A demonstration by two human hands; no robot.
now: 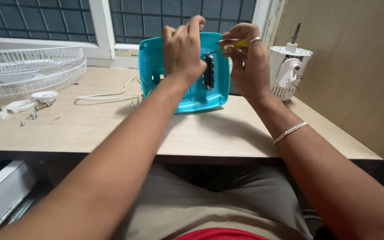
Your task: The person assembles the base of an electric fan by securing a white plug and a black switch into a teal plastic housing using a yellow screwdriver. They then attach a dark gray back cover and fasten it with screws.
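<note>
A turquoise plastic fan housing [152, 62] stands upright on the wooden desk [227, 133], its hollow inside facing me. My left hand [182, 52] grips its top middle and holds it steady. My right hand [245, 60] holds a yellow-handled screwdriver [234, 45] whose tip points left at a black switch block [209, 71] mounted inside the housing. A ring and a chain bracelet are on my right hand and wrist.
A white fan motor [288, 71] with its shaft up stands at the right by the wooden wall. A white wire fan guard [27, 66] lies at the left. Small white parts and screws [30, 116] sit near it. A white cable [107, 94] runs to the housing.
</note>
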